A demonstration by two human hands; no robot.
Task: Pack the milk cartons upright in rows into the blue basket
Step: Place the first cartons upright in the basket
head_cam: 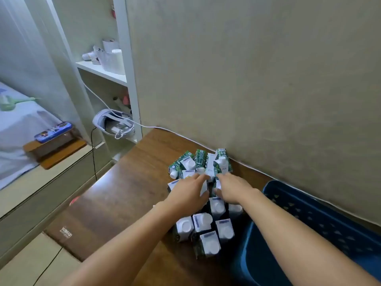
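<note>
- We had both hands out over the pile of milk cartons [203, 195] on the brown tabletop [127, 188], with the blue basket [321, 215] lying at about four o'clock from them, against the wall and, as far as we could see, holding nothing yet.
- Our left hand [188, 191] was curled round a white-sided carton [204, 187] at the middle of the pile, thumb on its near side and fingers [201, 177] over the far side, so we judged it gripped.
- Our right hand [233, 187] lay just beside it, at three o'clock, fingers bent down among the cartons; whether they had closed on one or only rested there we could not tell.
- The cartons at twelve o'clock from our hands, nearest the wall, lay tumbled on their sides, long axes pointing several ways; those at six o'clock, beneath our forearms, stood upright with their white caps facing up.
- The relation that mattered to us: the basket sat on the right-hand side, so the right hand was the nearer one to it, and any carton lifted would have to travel rightward and toward us, then go down cap-up.
- We judged the packing barely begun, with every visible carton outside the basket.
</note>
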